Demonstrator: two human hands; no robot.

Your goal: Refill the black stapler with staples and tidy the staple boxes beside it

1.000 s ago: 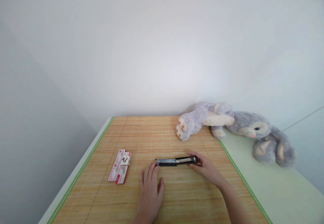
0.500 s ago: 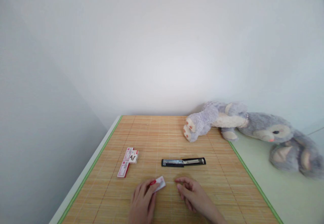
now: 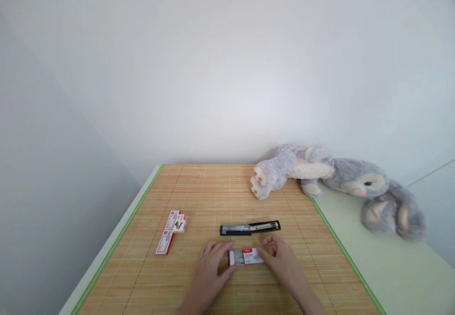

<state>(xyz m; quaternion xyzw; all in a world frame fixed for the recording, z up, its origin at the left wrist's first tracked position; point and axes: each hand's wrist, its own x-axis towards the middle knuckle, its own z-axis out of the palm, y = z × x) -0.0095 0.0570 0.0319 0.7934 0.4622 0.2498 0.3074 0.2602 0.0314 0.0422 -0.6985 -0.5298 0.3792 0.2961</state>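
Observation:
My left hand (image 3: 209, 270) and my right hand (image 3: 282, 263) hold a small red and white staple box (image 3: 246, 256) between them, low over the bamboo mat (image 3: 213, 191). The left fingers grip its left end, the right fingers its right end. Just beyond the box lies a black stapler (image 3: 250, 228), folded out flat, touched by neither hand. Several more red and white staple boxes (image 3: 171, 229) lie to the left on the mat.
A grey plush rabbit (image 3: 337, 180) lies at the back right, half on the mat and half on the pale green tabletop (image 3: 384, 267). A white wall stands behind the table. The table's left edge (image 3: 106, 253) runs close to the boxes.
Both hands left the stapler. The left hand picked one staple box out of the group on the left and brought it to the middle, where both hands now hold it.

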